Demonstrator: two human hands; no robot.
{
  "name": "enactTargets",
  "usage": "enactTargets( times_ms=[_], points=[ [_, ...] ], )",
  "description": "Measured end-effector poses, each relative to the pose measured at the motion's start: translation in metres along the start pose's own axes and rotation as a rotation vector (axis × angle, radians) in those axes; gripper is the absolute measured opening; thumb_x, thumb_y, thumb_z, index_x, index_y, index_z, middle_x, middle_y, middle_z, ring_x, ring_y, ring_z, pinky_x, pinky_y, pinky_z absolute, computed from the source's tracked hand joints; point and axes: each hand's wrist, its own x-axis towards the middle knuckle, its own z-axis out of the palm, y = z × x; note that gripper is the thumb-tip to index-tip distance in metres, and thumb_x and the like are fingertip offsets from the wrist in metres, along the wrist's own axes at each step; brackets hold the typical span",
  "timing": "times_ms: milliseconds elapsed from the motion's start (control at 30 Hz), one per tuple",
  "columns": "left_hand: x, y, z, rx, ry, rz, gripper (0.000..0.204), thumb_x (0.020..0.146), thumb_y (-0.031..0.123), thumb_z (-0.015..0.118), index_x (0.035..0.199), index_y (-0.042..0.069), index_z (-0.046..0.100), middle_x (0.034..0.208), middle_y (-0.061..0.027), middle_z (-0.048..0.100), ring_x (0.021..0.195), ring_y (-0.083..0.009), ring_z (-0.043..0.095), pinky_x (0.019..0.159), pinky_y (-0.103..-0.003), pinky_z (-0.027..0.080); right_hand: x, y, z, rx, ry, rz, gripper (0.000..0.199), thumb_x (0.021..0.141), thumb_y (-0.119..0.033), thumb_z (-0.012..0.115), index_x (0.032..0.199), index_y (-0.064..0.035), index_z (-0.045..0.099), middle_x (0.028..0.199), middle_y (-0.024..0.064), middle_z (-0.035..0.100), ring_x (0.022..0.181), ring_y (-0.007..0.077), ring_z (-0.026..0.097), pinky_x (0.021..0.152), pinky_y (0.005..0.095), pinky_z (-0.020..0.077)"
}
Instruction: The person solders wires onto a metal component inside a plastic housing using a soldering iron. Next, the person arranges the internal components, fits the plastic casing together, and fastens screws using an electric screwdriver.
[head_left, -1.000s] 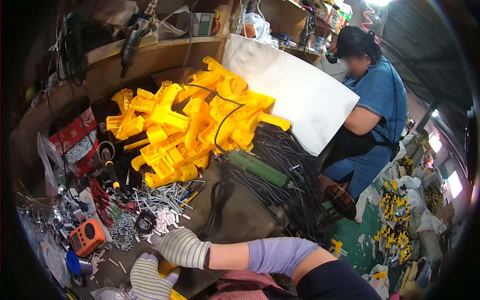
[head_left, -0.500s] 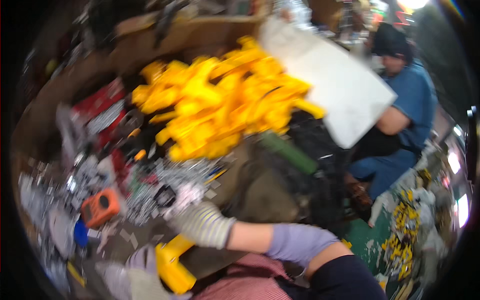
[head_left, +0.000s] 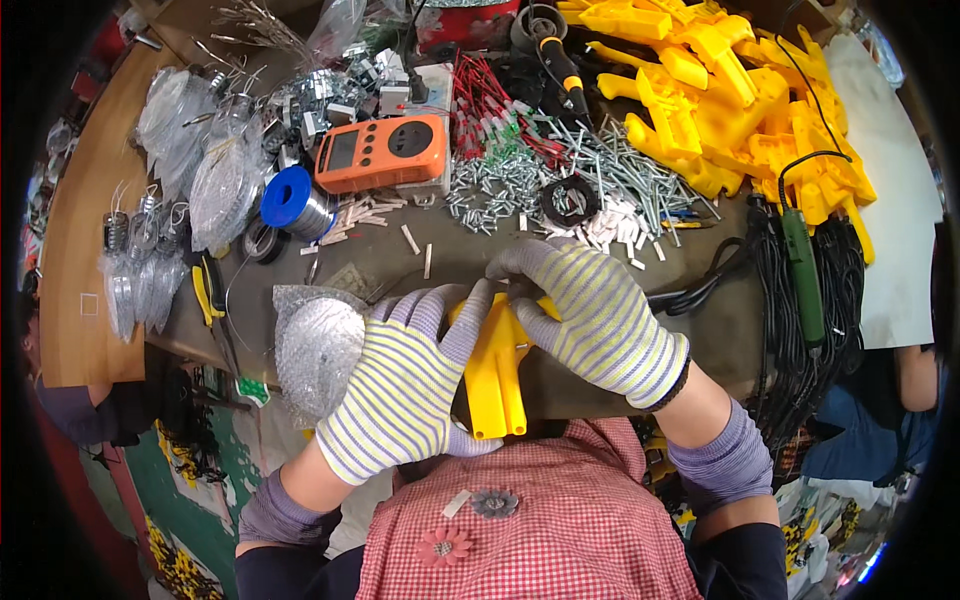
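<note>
One yellow piece in two hands, many more in a heap

The yellow piece [head_left: 490, 385] is on the person's side of the orange meter [head_left: 385, 150] and a little to its right, over the near edge of the table [head_left: 380, 250]. The left hand [head_left: 395, 385] is wrapped around the piece. The right hand [head_left: 600, 320] has its finger and thumb on the far end. I can't tell if those fingertips also pinch something tiny.

It looks like this one piece is partway done. I can't tell if it is one half or two halves put together. I see no row of finished ones by the meter.

On the person's side of the meter, just beside the left hand, is a bubble-wrapped bundle [head_left: 310, 355]. Right beside the meter, on its right, lie loose short screws [head_left: 485, 195] and red wires [head_left: 478, 90]. A bit more to the right are a black ring [head_left: 570, 200] and little white tubes [head_left: 618, 215]. Close by the meter's left end is a blue reel [head_left: 288, 197].

Well to the right of the meter is the big yellow heap [head_left: 715, 90]. Many shells there are open and loose, so I think lots are left.
</note>
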Motion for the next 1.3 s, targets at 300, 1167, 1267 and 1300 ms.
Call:
enactTargets(
  times_ms=[300, 1167, 1267, 1300],
  points=[
    [0.000, 0.004, -0.003, 0.028, -0.034, -0.042, 0.131, 0.049, 0.068, 0.082, 0.150, -0.002, 0.035, 0.129, -0.0279, 0.048, 0.121, -0.0450, 0.048, 0.105, -0.056, 0.035, -0.020, -0.011, -0.013, -0.094, -0.103, -0.136, 0.036, 0.072, -0.009, 0.068, 0.109, -0.0077, 0.064, 0.089, 0.0093, 0.065, 0.090, 0.0314, 0.063, 0.077, 0.0420, 0.0524],
    [0.015, 0.011, -0.007, 0.024, -0.159, -0.152, 0.141, 0.035, 0.054, 0.092, 0.147, -0.007, 0.031, 0.141, -0.0333, 0.039, 0.129, -0.0491, 0.041, 0.110, -0.054, 0.033, -0.007, 0.055, -0.018, -0.419, -0.368, 0.077, 0.025, 0.082, -0.022, 0.067, 0.102, -0.0071, 0.069, 0.099, 0.0125, 0.069, 0.093, 0.0316, 0.070, 0.076, 0.0435, 0.0566],
    [0.017, 0.044, -0.029, 0.228, -0.104, -0.082, 0.121, 0.050, 0.051, 0.090, 0.147, -0.003, 0.040, 0.140, -0.0283, 0.050, 0.130, -0.0411, 0.049, 0.110, -0.045, 0.041, 0.002, 0.070, 0.005, -0.262, -0.189, 0.040, 0.022, 0.074, -0.019, 0.073, 0.092, -0.0060, 0.071, 0.079, 0.0144, 0.071, 0.075, 0.0335, 0.071, 0.065, 0.0429, 0.0571],
    [0.011, 0.047, -0.038, 0.208, -0.087, 0.004, 0.121, 0.050, 0.051, 0.090, 0.147, -0.003, 0.040, 0.140, -0.0283, 0.050, 0.130, -0.0411, 0.049, 0.110, -0.045, 0.041, 0.012, 0.054, 0.004, -0.335, -0.234, -0.010, 0.019, 0.073, -0.022, 0.073, 0.084, -0.0068, 0.073, 0.079, 0.0134, 0.072, 0.077, 0.0328, 0.071, 0.064, 0.0436, 0.0571]
  ],
)
